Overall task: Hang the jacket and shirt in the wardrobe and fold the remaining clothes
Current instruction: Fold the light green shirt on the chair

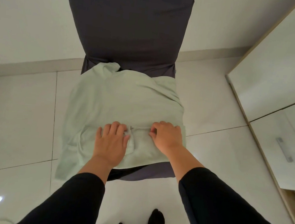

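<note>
Pinching pale green garment (126, 100) on chair (123, 26) seat: left hand (111, 142) grip mostly flat, fingertips bunching cloth; right hand (167, 137) grip curled on fold near centre.

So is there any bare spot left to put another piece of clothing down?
Hardly on the chair: the pale garment and both hands cover its seat. Bare floor lies left of it, and right, before the wardrobe.
</note>
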The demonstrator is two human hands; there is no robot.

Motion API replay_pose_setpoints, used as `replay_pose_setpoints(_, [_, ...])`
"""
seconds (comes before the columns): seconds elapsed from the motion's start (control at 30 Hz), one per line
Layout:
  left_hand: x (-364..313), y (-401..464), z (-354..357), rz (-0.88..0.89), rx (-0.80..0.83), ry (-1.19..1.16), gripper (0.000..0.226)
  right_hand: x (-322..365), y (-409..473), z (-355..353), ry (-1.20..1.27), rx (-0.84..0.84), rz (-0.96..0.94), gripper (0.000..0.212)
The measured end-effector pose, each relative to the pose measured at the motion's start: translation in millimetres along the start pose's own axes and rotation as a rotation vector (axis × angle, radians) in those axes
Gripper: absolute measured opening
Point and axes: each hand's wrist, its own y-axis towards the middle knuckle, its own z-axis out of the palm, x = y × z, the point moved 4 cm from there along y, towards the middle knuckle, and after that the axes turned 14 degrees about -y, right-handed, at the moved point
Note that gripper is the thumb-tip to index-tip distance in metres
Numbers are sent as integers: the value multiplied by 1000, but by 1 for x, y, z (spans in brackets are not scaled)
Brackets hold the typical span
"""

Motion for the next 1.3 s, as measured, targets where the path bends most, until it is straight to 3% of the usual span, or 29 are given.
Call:
replay_pose_setpoints(0.1, [12,-5,6,-12,148,-47,40,5,-3,5,-55,49,25,21])
replay_pose_setpoints(0.23, [23,8,-16,-37,158,-144,39,15,7,-5,-113,74,48,22])
replay_pose_setpoints(0.53, [96,109,-58,-305,-161,-367,39,59,122,-40,-52,-148,0,32])
replay_pose_setpoints(0.73, [134,175,-77,-436,-245,-425,42,105,201,-51,-45,-103,-138,43])
replay_pose_setpoints(0.8, [145,189,-77,-509,-192,-465,41,115,221,-55,-53,-60,-118,41])
replay_pose_setpoints(0.93, [163,190,-66,-648,26,-493,48,126,236,-51,-80,93,31,62])
replay_pose_setpoints(1.03, [181,175,-56,-811,183,-485,77,130,238,-51,-100,143,71,72])
replay_pose_setpoints(1.1, [190,167,-54,-864,174,-482,91,132,238,-54,-35,198,98,71])
replay_pose_setpoints(1.2, [195,164,-72,-782,-72,-457,59,138,244,-55,244,277,183,69])
replay_pose_setpoints(1.3, [196,162,-98,-677,-291,-440,25,144,246,-64,428,201,178,53])
